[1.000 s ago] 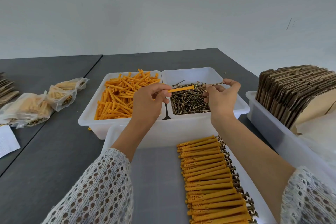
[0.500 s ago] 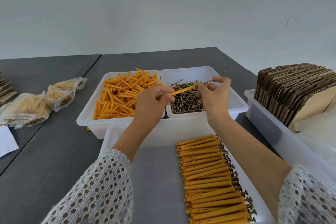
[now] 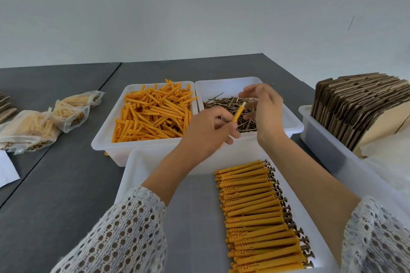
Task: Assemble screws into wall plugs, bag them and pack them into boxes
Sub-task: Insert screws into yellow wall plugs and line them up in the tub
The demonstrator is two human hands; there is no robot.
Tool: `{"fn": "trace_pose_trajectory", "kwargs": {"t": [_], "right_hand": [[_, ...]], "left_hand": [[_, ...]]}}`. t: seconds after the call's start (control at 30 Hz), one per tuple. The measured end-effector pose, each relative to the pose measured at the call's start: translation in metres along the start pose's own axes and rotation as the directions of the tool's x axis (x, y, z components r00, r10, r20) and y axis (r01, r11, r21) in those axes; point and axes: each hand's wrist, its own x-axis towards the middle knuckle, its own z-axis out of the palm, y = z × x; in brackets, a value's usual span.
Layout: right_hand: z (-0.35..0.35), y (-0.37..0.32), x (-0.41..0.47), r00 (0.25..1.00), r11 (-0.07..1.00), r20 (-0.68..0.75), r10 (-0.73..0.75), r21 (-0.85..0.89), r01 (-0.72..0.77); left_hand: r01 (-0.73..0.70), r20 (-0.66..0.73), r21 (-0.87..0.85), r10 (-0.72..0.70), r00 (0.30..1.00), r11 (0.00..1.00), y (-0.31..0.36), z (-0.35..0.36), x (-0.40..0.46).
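A person in white openwork sleeves is working at a grey table (image 3: 66,184), the left hand (image 3: 207,131) pinching an orange wall plug (image 3: 238,113) by its lower end and holding it tilted above the bin of screws (image 3: 230,106). The right hand (image 3: 265,108) is hovering just beyond the plug's upper tip, its fingers spread and loosely bent; motion blur is making it impossible to tell whether they are holding a screw. Loose plugs are filling the neighbouring bin of plugs (image 3: 153,113). Assembled plugs with screw heads showing are lying in a neat row (image 3: 257,217) in the near white tray (image 3: 137,166). Filled bags (image 3: 44,122) are sitting at the left, and flat cardboard boxes (image 3: 355,104) are standing in a tub on the right.
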Motion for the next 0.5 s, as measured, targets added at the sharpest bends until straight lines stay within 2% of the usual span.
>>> {"fn": "trace_pose_trajectory", "kwargs": {"t": [0.03,0.1,0.17,0.23,0.37,0.5], "right_hand": [[-0.004,0.001,0.004,0.997,0.999,-0.067,0.040,0.026,-0.039],[-0.013,0.004,0.012,0.978,0.991,-0.164,0.127,0.055,-0.120],[-0.019,0.007,0.017,0.959,0.981,-0.212,0.191,0.071,-0.180],[-0.021,0.009,0.019,0.949,0.975,-0.224,0.221,0.088,-0.206],[-0.020,0.009,0.020,0.944,0.972,-0.234,0.233,0.073,-0.222],[-0.021,0.010,0.020,0.945,0.972,-0.226,0.236,0.077,-0.224]], "left_hand": [[-0.004,0.070,0.051,0.001,0.998,0.999,0.003,0.004,-0.002],[-0.037,0.165,0.257,-0.006,0.986,0.966,0.006,0.012,-0.008],[-0.111,0.183,0.497,0.021,0.983,0.861,0.006,0.022,-0.013],[-0.174,0.172,0.643,0.081,0.982,0.746,0.005,0.029,-0.018],[-0.255,0.223,0.793,0.126,0.967,0.554,0.003,0.045,-0.023],[-0.298,0.294,0.844,0.079,0.953,0.446,0.002,0.057,-0.026]]}}
